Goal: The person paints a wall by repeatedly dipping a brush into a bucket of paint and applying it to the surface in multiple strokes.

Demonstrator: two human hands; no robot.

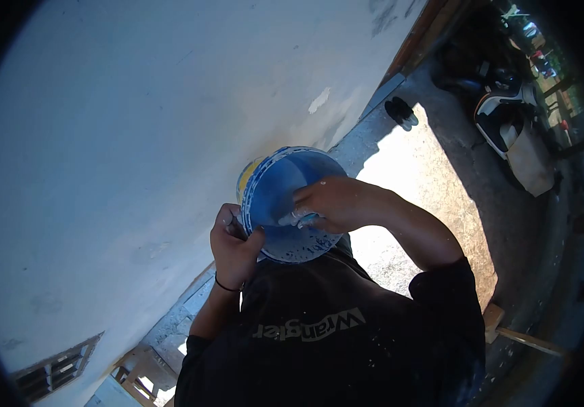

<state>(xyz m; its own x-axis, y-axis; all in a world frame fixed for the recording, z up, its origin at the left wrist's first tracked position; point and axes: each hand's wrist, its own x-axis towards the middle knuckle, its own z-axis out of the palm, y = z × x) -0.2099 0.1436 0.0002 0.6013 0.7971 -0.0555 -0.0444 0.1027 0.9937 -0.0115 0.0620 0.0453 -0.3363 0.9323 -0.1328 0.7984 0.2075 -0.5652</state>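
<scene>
A blue bucket [285,203] at the frame's centre is gripped at its rim by the left hand [234,247], while the right hand [333,203] reaches inside, fingers closed on a small tool, before a white wall [136,136].

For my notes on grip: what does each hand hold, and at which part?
The left hand grips the blue bucket at its rim. The right hand reaches inside; what it holds cannot be told.

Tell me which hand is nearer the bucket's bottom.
Right. The right hand reaches inside the blue bucket, fingers down near its bottom. The left hand stays outside, gripping the bucket's rim at the lower left.
</scene>
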